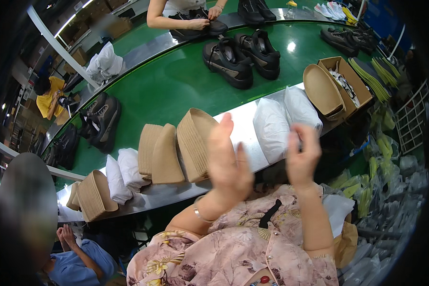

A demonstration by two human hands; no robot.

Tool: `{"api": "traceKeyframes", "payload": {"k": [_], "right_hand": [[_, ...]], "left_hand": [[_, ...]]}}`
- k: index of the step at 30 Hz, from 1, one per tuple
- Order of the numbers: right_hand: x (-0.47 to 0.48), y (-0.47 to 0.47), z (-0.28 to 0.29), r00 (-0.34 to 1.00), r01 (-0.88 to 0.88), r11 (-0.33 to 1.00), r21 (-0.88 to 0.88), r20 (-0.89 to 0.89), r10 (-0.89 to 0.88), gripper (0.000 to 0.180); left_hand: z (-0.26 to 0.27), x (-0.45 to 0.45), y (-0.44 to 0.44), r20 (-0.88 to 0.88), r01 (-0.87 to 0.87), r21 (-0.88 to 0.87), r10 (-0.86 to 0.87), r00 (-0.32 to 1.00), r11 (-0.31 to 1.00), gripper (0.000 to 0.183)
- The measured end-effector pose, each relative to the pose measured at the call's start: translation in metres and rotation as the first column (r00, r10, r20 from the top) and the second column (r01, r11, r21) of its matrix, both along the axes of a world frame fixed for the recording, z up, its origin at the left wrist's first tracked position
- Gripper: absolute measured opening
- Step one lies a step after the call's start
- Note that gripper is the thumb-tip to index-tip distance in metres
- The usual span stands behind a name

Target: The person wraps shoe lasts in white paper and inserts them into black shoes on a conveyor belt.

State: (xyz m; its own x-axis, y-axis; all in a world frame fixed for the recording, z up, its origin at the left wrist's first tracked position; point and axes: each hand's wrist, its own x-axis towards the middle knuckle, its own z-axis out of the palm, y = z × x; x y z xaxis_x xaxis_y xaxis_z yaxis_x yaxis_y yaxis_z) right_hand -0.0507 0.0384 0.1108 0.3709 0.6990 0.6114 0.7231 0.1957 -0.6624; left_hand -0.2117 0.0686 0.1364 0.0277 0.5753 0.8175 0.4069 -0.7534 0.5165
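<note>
My left hand (227, 157), blurred, is raised over the metal ledge, its fingers apart and nothing seen in it. Just left of it stand nested stacks of tan molded-pulp shoe inserts (193, 146). My right hand (303, 153) has its fingers curled in front of two white-wrapped bundles (270, 125); blur hides whether it holds anything. Beyond the ledge, a pair of dark sneakers (228, 64) stands on the green conveyor belt (157, 89). To the right, a cardboard box (361, 98) with small items inside stands beside more tan inserts (321, 89).
A co-worker's hands (200, 23) handle dark shoes across the belt. Another co-worker in blue (80, 259) is at lower left. Yellow-green insoles (370, 78) lie at right, above bagged items (382, 153) and a white wire rack (411, 118). More wrapped bundles (128, 168) line the ledge.
</note>
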Motion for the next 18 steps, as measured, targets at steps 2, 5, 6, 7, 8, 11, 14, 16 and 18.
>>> {"api": "traceKeyframes", "payload": {"k": [2,5,6,7,8,11,14,16,18], "right_hand": [[-0.05,0.011,0.005,0.932,-0.341,0.928,-0.15,-0.186,0.312,0.017],[-0.095,0.06,-0.022,0.689,-0.652,0.709,-0.27,-0.601,0.404,0.026],[-0.102,0.076,-0.026,0.63,-0.711,0.627,-0.319,-0.686,0.365,0.026],[-0.105,0.087,-0.027,0.599,-0.751,0.568,-0.338,-0.711,0.368,0.025],[-0.106,0.096,-0.027,0.569,-0.786,0.507,-0.354,-0.736,0.368,0.025],[-0.117,0.101,-0.025,0.627,-0.766,0.45,-0.46,-0.691,0.361,0.023],[-0.113,0.102,-0.026,0.721,-0.691,0.503,-0.519,-0.547,0.426,0.024],[-0.112,0.1,-0.032,0.799,-0.597,0.622,-0.507,-0.308,0.516,0.024],[-0.117,0.093,-0.038,0.844,-0.536,0.716,-0.447,-0.265,0.467,0.025]], "left_hand": [[0.0,-0.036,0.012,-0.018,-0.156,-0.055,0.156,0.988,0.986,0.033],[-0.039,-0.075,0.032,-0.185,-0.261,-0.175,0.229,0.956,0.949,0.035],[-0.054,-0.079,0.036,-0.276,-0.278,-0.195,0.22,0.936,0.941,0.037],[-0.066,-0.081,0.037,-0.362,-0.299,-0.209,0.211,0.908,0.931,0.041],[-0.073,-0.082,0.038,-0.445,-0.32,-0.22,0.198,0.874,0.921,0.045],[-0.092,-0.085,0.032,-0.359,-0.184,-0.449,0.012,0.933,0.874,0.052],[-0.082,-0.08,0.025,-0.462,-0.223,-0.452,-0.013,0.887,0.863,0.047],[-0.084,-0.078,0.025,-0.474,-0.23,-0.444,-0.009,0.88,0.866,0.046],[-0.088,-0.078,0.026,-0.416,-0.204,-0.457,-0.005,0.909,0.866,0.044]]}}
